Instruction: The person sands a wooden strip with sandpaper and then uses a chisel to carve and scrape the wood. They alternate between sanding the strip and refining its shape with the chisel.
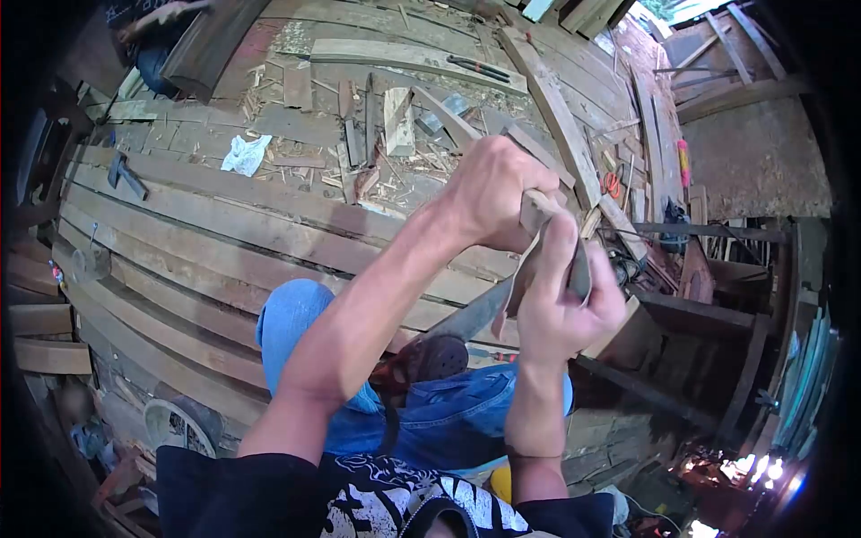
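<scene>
My left hand [502,193] is closed around a small piece of wood [536,212], whose pale end shows between my two hands. My right hand [569,314], just beside it and nearer my body, grips a bent sheet of sandpaper [518,285] that folds about the wood. One grey-brown flap of the sheet hangs below the fingers. Both hands are raised in front of me above my jeans-clad legs [448,403]. How far the wood reaches inside my grip is hidden, and my right fingers are slightly blurred.
Wood scraps and shavings litter the plank floor, with a white crumpled cloth [246,154] and a hammer [127,175] at left. Long-handled pliers or cutters [480,67] lie on a board. A long beam [556,117] runs beyond my hands. Another person [157,45] is at upper left.
</scene>
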`<state>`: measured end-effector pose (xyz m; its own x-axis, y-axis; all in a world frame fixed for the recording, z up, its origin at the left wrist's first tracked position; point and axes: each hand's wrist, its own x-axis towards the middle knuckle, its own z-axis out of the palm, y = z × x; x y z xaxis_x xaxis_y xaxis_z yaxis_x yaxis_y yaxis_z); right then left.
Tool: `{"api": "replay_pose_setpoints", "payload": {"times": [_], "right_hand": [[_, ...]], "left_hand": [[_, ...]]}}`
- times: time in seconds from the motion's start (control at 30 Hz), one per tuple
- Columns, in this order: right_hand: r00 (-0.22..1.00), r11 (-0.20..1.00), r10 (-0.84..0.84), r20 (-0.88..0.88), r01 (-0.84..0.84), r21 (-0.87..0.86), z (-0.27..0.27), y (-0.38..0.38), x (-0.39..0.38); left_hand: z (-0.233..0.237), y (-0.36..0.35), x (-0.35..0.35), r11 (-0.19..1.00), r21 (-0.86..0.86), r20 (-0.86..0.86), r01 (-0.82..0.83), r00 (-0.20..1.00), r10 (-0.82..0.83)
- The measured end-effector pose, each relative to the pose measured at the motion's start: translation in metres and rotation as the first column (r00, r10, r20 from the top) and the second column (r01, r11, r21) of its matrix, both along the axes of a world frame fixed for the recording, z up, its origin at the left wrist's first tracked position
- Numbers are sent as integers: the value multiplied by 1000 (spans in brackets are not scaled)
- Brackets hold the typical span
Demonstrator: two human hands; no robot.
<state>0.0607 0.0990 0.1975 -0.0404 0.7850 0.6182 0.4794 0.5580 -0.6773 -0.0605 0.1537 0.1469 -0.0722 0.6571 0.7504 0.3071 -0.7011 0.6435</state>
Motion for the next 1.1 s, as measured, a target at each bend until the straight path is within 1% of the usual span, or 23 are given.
{"api": "replay_pose_setpoints", "payload": {"times": [0.07, 0.13, 0.2, 0.23, 0.27, 0.3, 0.4, 0.43, 0.47, 0.53, 0.57, 0.6, 0.63, 0.67, 0.7, 0.77, 0.83, 0.87, 0.93, 0.97, 1.0, 1.07, 1.1], "right_hand": [[992, 990, -48, -121, 31, -139, 12, 3, -7], [999, 999, 0, 47, -3, 51, 4, 1, 1], [1000, 999, 22, 1, -22, 24, 0, -2, 2], [998, 1000, 13, 57, -14, 21, 5, -1, 1], [993, 1000, -4, 118, 2, 13, 10, -2, 2], [995, 1000, 4, 100, -5, 11, 16, 0, -2], [993, 999, -8, 119, 4, 32, 9, -7, 2], [999, 1000, 2, 41, -1, -10, 5, -8, 2], [999, 1000, 5, 32, -4, -9, 5, -5, 2], [996, 999, -8, 89, 5, 32, 12, 0, 2], [1000, 1000, -5, 26, 5, 9, 14, 2, 0], [1000, 1000, -22, 14, 22, 14, 14, -1, 1], [998, 1000, -14, 54, 13, 20, 13, -6, 2], [995, 1000, 4, 96, -7, 25, 13, -9, 2], [1000, 1000, 16, 27, -16, -6, 11, -11, 0], [1000, 1000, 7, 17, -7, 3, 12, -2, 0], [1000, 999, -27, 12, 27, 18, 16, 2, 1], [999, 999, -41, 10, 40, 24, 16, -2, 2], [997, 998, 33, 63, -36, 57, 11, -12, 2], [999, 997, 53, 5, -54, 56, 5, -11, 1], [999, 997, 54, -6, -53, 49, 7, -9, -1], [1000, 999, -2, 3, 2, 42, 16, 0, -1], [1000, 1000, 4, -12, -4, 28, 17, 2, -1]], "left_hand": [[4, -2, 1, 1000, -9, -84, 3, 996, -3], [11, -3, 1, 999, 50, -98, 6, 995, -1], [3, -3, 3, 999, -49, -40, 11, 999, -13], [0, 2, 3, 997, -46, 15, 54, 998, -54], [-6, -1, 4, 996, -57, 15, 64, 998, -63], [-6, -5, 5, 996, -62, 16, 64, 998, -63], [4, 2, 2, 999, -21, 5, 45, 999, -45], [5, -1, 3, 999, -39, -28, 26, 999, -27], [5, -3, 2, 998, -61, -64, 10, 998, -14], [5, -4, 1, 996, -76, -57, 53, 997, -57], [7, -5, 1, 999, -37, -67, 28, 997, -31], [9, -4, 1, 1000, 6, -73, 2, 997, -2], [9, -5, 1, 1000, -9, -69, 23, 997, -24], [10, -7, -1, 997, -69, -100, 23, 994, -30], [9, -5, -2, 998, -57, -93, 25, 995, -30], [5, -5, -2, 997, -64, -98, 36, 994, -42], [6, -2, 5, 999, -29, 23, 40, 999, -39], [8, -2, 4, 998, -23, 21, 53, 998, -53], [16, -9, -6, 997, -73, -67, 36, 997, -41], [19, -10, -6, 997, -71, -69, 16, 997, -21], [16, -9, -6, 997, -79, -79, 15, 997, -21], [10, -5, -4, 996, -43, -65, 73, 995, -75], [15, -6, -1, 997, -15, -65, 80, 995, -81]]}}
